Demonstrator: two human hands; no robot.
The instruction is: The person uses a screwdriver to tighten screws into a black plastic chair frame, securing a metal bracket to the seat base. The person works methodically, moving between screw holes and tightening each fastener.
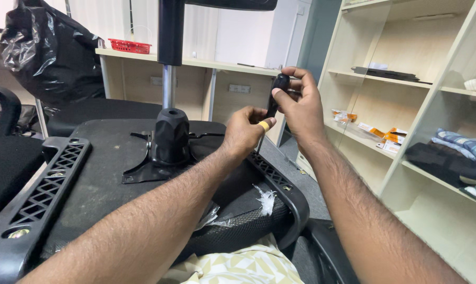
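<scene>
The right hand [296, 102] grips the black screwdriver [274, 100] handle; the left hand [246, 131] pinches its shaft above the chair seat [106, 173].

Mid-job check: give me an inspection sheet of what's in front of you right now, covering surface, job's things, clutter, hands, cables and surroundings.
Surface: underside of an upturned office chair seat, lying across the person's lap.
Job's things: black-handled screwdriver, upright, tip down at the right armrest bracket; mechanism plate with gas-lift column at seat centre; left armrest bracket.
Clutter: torn plastic wrap on the seat edge.
Hands: right hand grips the screwdriver handle; left hand steadies its shaft.
Cables: nothing seen.
Surroundings: wooden shelves with folded clothes and small boxes at right; black plastic bag and red basket on a counter behind.
</scene>
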